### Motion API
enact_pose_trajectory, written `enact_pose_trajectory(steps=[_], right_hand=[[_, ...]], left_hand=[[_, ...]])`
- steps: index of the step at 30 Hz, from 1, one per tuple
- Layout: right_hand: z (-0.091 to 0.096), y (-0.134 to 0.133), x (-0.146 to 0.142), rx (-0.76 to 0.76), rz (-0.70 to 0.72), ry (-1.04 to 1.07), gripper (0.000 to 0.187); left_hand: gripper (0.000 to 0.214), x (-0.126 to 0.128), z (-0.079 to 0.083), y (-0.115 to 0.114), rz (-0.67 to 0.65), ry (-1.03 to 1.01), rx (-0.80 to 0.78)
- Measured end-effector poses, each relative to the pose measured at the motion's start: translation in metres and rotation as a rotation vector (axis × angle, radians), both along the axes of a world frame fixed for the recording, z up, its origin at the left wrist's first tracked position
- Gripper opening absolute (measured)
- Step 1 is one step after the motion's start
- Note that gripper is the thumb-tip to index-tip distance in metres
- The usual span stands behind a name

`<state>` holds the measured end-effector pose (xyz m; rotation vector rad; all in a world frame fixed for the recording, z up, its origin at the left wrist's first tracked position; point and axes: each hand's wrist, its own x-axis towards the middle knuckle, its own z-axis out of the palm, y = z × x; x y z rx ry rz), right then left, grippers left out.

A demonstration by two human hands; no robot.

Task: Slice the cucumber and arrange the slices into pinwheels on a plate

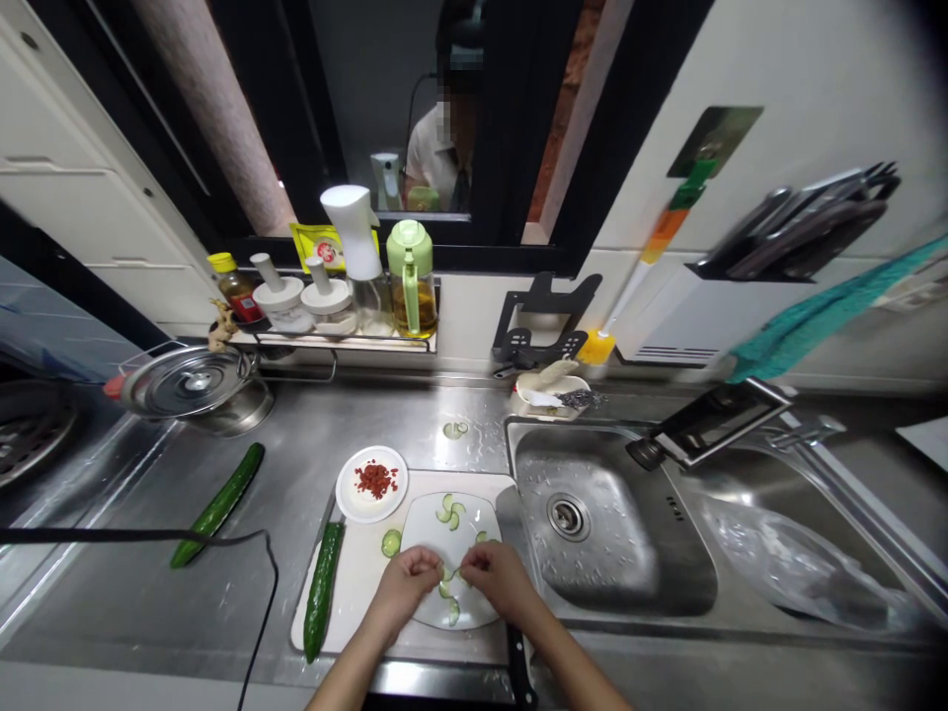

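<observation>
Green whole cucumbers (pixel 218 505) number two; left hand (pixel 404 581) and right hand (pixel 496 575) pinch one slice (pixel 446 574) over one plate (pixel 426 534)

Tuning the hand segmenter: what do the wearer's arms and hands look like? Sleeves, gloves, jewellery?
Left hand and right hand are bare, no gloves. Both forearms are uncovered down to the frame edge, no sleeve in view. No watch or band shows; rings too small to tell.

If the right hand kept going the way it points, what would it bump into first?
Probably the left hand. The right hand points left across the plate, and their fingertips almost meet over a cucumber slice. Depth is unclear.
</observation>
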<state>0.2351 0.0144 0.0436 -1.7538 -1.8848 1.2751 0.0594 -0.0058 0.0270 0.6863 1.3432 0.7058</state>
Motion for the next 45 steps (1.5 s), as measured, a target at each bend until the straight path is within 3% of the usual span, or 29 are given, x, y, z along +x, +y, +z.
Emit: enact_pose_trajectory(steps=[4, 11, 37, 45], right_hand=[[-0.001, -0.001, -0.004, 0.012, 0.067, -0.165, 0.012], [0.01, -0.003, -0.014, 0.042, 0.248, -0.35, 0.017], [-0.003, -0.009, -0.019, 0.076, 0.365, -0.477, 0.013], [-0.007, -0.014, -0.021, 0.123, 0.385, -0.489, 0.017]], left_hand=[[0.013, -0.001, -0.007, -0.012, -0.056, 0.207, 0.103], [0.017, 0.001, -0.019, -0.027, -0.16, 0.494, 0.118], [0.014, 0.008, -0.018, -0.034, -0.319, 0.687, 0.136], [0.011, 0.012, -0.01, -0.036, -0.377, 0.751, 0.176]])
